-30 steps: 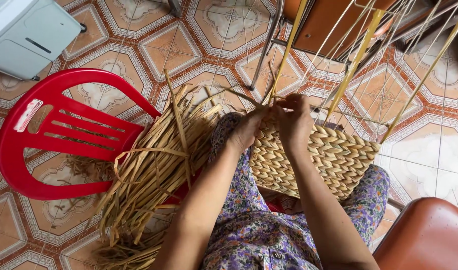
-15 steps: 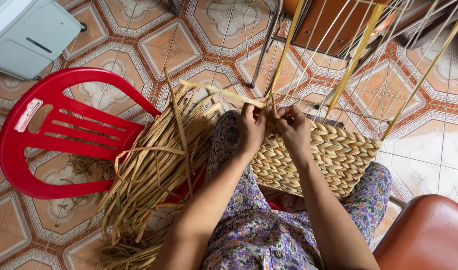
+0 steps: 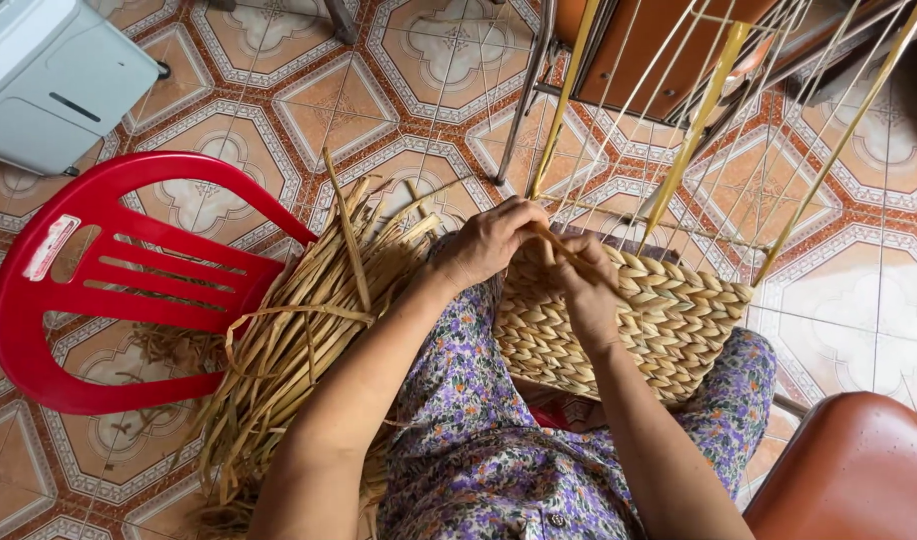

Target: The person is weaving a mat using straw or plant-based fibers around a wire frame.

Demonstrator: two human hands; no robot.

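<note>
While hands (image 3: pixel 539 255) meet, woven basket (image 3: pixel 639 330) just beneath, strand seemingly pinched

Left hand (image 3: pixel 489 245) and right hand (image 3: pixel 584 285) meet, fingers curled.

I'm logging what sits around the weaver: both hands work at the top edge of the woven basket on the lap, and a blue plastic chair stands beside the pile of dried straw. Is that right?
Not quite: the plastic chair is red, not blue, as the head view shows. The rest holds: the left hand and right hand work at the top edge of the woven basket on the lap, with the pile of dried straw beside the chair.
</note>
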